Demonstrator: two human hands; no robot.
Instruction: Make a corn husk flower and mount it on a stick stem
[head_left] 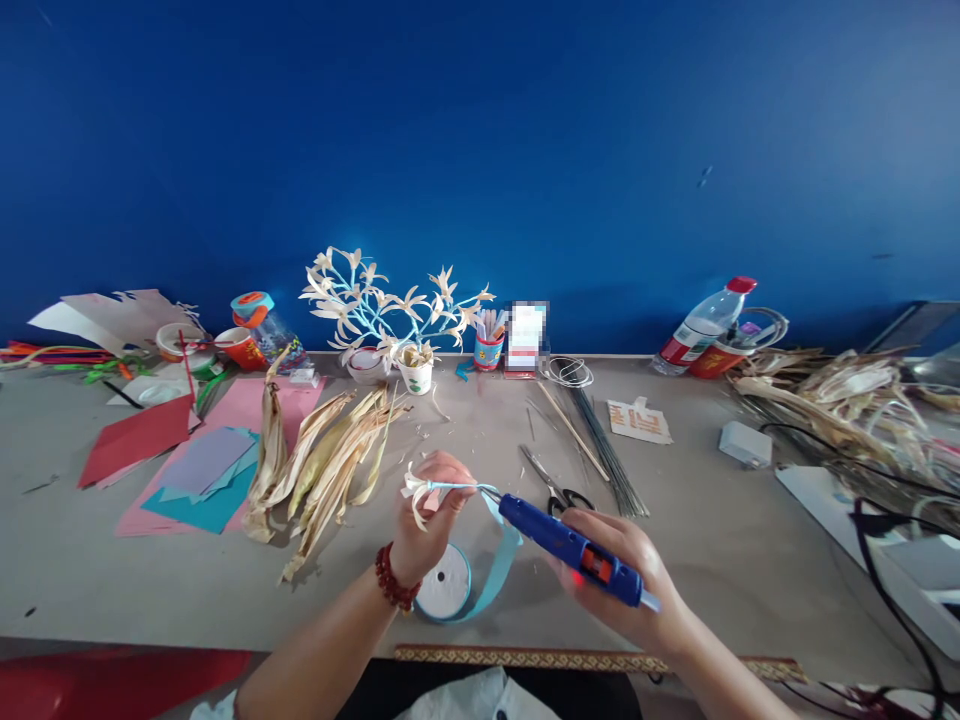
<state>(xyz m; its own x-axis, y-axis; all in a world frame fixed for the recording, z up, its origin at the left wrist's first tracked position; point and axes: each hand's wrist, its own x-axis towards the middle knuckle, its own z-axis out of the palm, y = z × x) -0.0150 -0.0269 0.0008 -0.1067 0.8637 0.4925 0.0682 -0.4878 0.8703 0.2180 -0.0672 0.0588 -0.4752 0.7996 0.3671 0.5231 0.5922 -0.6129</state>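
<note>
My left hand [433,515] pinches the blue-wrapped stem of a pale husk flower [417,490], whose petals stick out to the left of my fingers. My right hand [619,560] is wrapped round a blue hot glue gun [562,535], a clear glue stick poking from its back end. The gun's nozzle is at the stem, close to my left fingers; whether it touches cannot be made out. From the stem a light blue ribbon [501,565] hangs down to its roll [444,582] on the table. Scissors [553,488] lie just behind the gun.
Dried corn husks [330,460] and coloured paper [202,480] lie on the left. A cup of finished husk flowers [416,372] stands at the back. Dark wires [611,455] and a white box [745,444] are on the right, near a tilted bottle [701,325] and cables.
</note>
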